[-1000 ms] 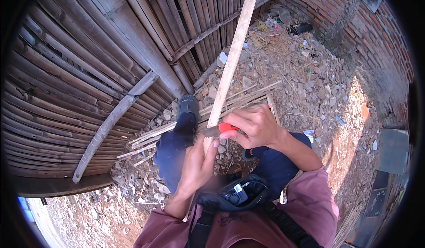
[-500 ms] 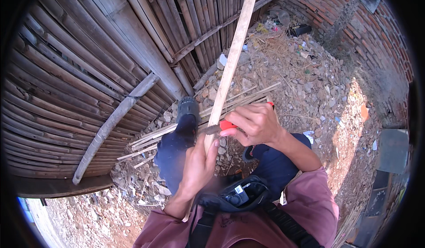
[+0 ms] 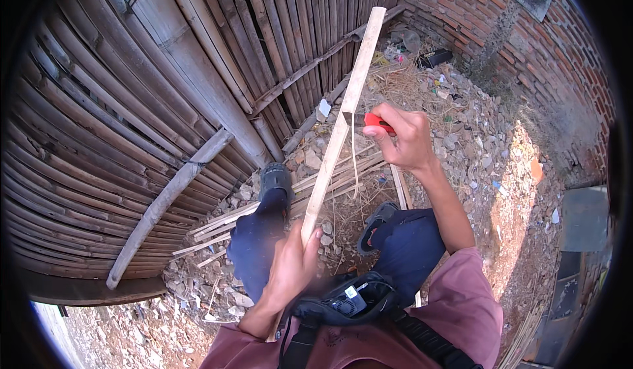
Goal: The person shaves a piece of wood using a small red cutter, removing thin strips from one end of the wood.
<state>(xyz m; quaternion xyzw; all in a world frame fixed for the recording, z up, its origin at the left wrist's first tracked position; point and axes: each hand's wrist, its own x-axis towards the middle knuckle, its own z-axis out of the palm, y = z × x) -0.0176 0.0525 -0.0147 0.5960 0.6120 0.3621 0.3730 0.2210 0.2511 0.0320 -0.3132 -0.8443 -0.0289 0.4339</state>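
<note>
A pale wooden slat (image 3: 330, 165) slants up and away above the rubble-strewn ground (image 3: 465, 171), its lower part gripped in the closed fingers of the left hand (image 3: 290, 263). The right hand (image 3: 407, 138) has its fingers curled tightly around a red-handled knife (image 3: 379, 124), its blade at the slat's edge, where a thin shaving (image 3: 356, 165) hangs. Loose sticks (image 3: 225, 219) lie by the left shoe (image 3: 275, 183), with a bamboo wall (image 3: 79, 165) left and a brick wall (image 3: 560, 66) right.

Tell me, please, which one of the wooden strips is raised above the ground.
The strip held in the left grip; the other strips lie on the rubble-covered ground.
</note>
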